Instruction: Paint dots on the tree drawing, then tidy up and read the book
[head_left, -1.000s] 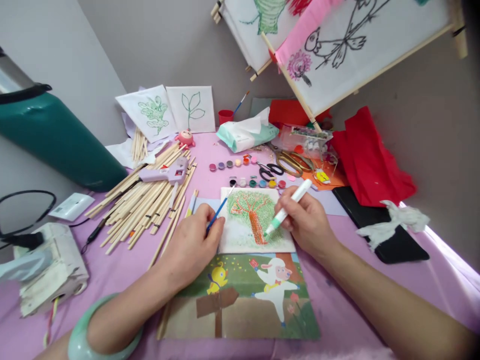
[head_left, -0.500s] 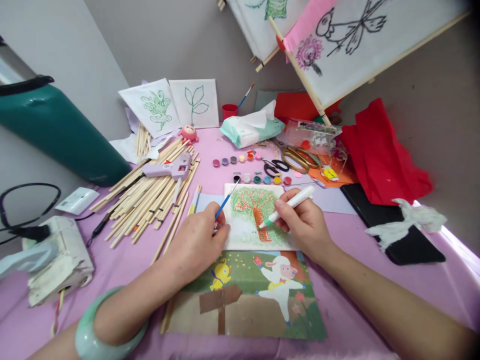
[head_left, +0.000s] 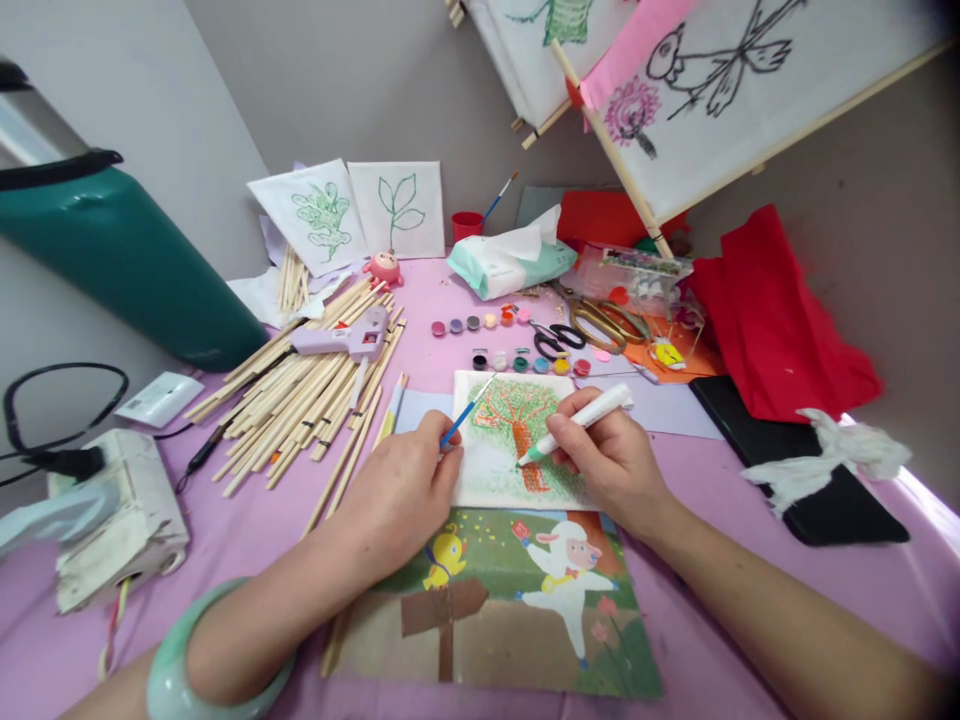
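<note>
The white marker (head_left: 577, 425) is gripped in the closed right hand (head_left: 611, 460) between thumb and fingers. It is held at a low slant, and its green tip is set on the small tree drawing (head_left: 487, 478), just left of the orange trunk. The drawing lies flat at the middle of the table (head_left: 247, 540), which is covered in pink.

The left edge of the drawing is pressed down by the left hand (head_left: 401, 495). A thin blue paintbrush (head_left: 465, 412) is pinched in the same hand, with its bristle end pointed up and away over the sheet. A pale green bangle (head_left: 176, 660) is worn on the left wrist.

A printed picture of a lamb and a chick (head_left: 525, 600) is laid just below the drawing, with its upper edge touching or slightly overlapped. Two rows of small paint pots (head_left: 480, 323) are set beyond the drawing. To their right, black-handled scissors (head_left: 551, 340) and larger gold scissors (head_left: 600, 322) are placed. A heap of wooden sticks (head_left: 307, 385) is spread to the left, and a lilac glue gun (head_left: 345, 338) is rested on top of it. A tissue pack (head_left: 514, 262) and a red cup (head_left: 466, 224) are located near the wall.
</note>
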